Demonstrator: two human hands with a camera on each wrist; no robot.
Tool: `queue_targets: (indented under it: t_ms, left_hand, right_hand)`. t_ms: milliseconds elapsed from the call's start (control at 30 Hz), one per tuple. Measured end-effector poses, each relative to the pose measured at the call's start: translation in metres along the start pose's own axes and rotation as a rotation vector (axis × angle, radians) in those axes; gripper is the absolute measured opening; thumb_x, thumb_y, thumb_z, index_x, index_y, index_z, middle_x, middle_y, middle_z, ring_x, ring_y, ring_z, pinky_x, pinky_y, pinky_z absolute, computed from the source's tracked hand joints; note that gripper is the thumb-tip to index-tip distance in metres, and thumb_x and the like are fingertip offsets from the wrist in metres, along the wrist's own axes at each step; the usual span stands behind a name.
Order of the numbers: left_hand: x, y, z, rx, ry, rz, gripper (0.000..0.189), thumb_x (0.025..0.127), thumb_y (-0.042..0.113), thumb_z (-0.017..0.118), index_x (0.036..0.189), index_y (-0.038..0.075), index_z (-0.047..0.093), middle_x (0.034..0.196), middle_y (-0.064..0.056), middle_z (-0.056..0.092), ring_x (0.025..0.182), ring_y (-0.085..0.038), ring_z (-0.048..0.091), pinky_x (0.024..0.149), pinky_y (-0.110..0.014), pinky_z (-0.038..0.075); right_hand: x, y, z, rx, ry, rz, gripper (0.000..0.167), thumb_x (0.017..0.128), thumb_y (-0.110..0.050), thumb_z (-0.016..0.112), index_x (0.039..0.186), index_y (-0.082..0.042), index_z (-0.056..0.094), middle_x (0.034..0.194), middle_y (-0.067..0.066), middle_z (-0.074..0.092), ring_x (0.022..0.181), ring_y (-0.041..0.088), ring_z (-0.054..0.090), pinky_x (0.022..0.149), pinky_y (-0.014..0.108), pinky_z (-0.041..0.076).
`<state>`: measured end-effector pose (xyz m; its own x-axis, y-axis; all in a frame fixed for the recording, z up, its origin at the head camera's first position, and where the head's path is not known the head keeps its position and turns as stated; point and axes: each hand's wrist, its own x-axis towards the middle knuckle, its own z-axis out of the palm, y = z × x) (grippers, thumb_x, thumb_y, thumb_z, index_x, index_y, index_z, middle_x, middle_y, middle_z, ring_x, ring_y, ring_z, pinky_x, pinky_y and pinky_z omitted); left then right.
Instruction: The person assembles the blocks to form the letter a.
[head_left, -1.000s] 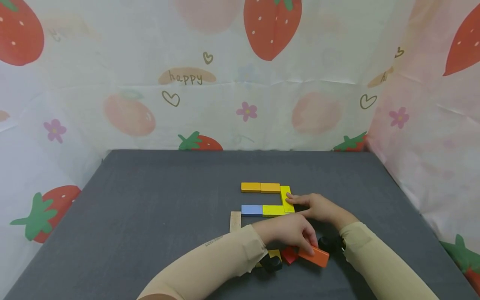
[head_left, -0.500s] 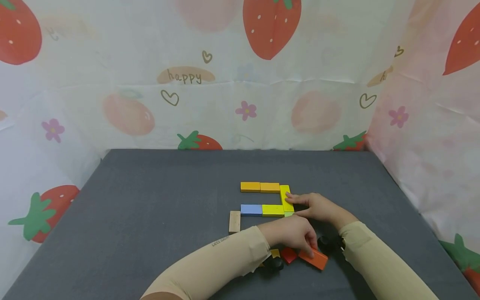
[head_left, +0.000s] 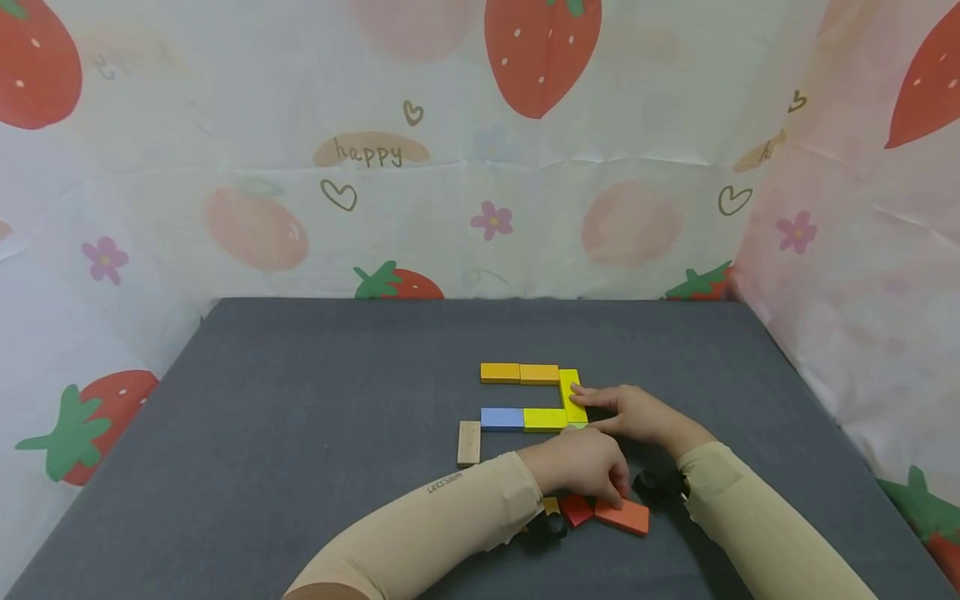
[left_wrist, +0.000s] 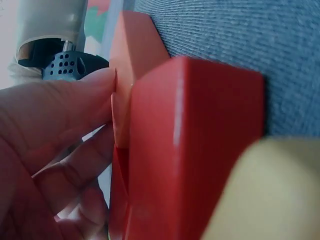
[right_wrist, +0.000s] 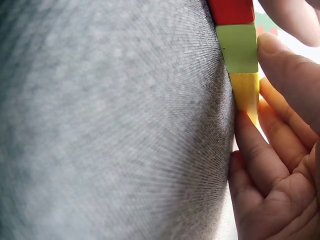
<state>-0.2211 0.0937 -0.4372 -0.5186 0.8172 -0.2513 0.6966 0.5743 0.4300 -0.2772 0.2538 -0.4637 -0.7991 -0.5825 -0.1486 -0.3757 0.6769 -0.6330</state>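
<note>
In the head view my left hand (head_left: 588, 467) reaches across the front of the layout. Its thumb and fingertips pinch the left end of an orange block (head_left: 628, 518), which lies flat beside a red block (head_left: 576, 508). The left wrist view shows the thumb on the orange block (left_wrist: 145, 37), partly behind the big red block (left_wrist: 200, 125). My right hand (head_left: 637, 414) rests extended fingers on the upright yellow block (head_left: 572, 392) and near a light green block (right_wrist: 239, 49). The left hand hides the middle of the layout.
Two amber blocks (head_left: 519, 374) run left from the yellow one. Below them lie a blue block (head_left: 502, 419), another yellow block (head_left: 544, 420) and a plain wooden block (head_left: 468, 443). A dark grey cloth (head_left: 300, 400) covers the table, with printed curtains (head_left: 645, 100) around it.
The orange block in my left hand has come down from a tilt to lie flat and has shifted slightly left, toward the red block. My right hand has stayed in place.
</note>
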Motion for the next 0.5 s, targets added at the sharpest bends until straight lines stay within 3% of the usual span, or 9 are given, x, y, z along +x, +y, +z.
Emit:
queue_targets:
  t_ms: [167, 300, 500]
  left_hand:
    - [-0.0023, -0.0020, -0.0020, 0.084, -0.042, 0.058, 0.021, 0.072, 0.044, 0.074, 0.090, 0.035, 0.069, 0.075, 0.026, 0.056, 0.082, -0.002, 0.044, 0.073, -0.026, 0.030]
    - [-0.0036, -0.0022, -0.0026, 0.146, -0.064, 0.115, 0.031, 0.068, 0.044, 0.076, 0.096, 0.035, 0.067, 0.081, 0.026, 0.057, 0.085, -0.005, 0.039, 0.074, -0.027, 0.029]
    - [-0.0036, -0.0021, -0.0007, 0.148, -0.059, 0.112, 0.031, 0.069, 0.041, 0.077, 0.098, 0.036, 0.066, 0.083, 0.025, 0.057, 0.084, -0.006, 0.039, 0.074, -0.027, 0.029]
  right_hand:
    - [-0.0002, -0.0002, -0.0001, 0.015, -0.003, 0.015, 0.056, 0.082, -0.034, 0.066, 0.134, -0.021, 0.047, 0.142, -0.003, 0.036, 0.131, 0.027, 0.033, 0.098, 0.047, 0.035]
    - [-0.0006, -0.0011, -0.0010, 0.014, -0.003, 0.024, 0.055, 0.082, -0.031, 0.067, 0.133, -0.020, 0.048, 0.142, -0.002, 0.037, 0.131, 0.027, 0.033, 0.099, 0.047, 0.034]
    - [0.0000, -0.0019, -0.0009, 0.010, -0.002, 0.016, 0.055, 0.082, -0.032, 0.066, 0.133, -0.019, 0.048, 0.142, 0.000, 0.037, 0.130, 0.028, 0.034, 0.099, 0.047, 0.034]
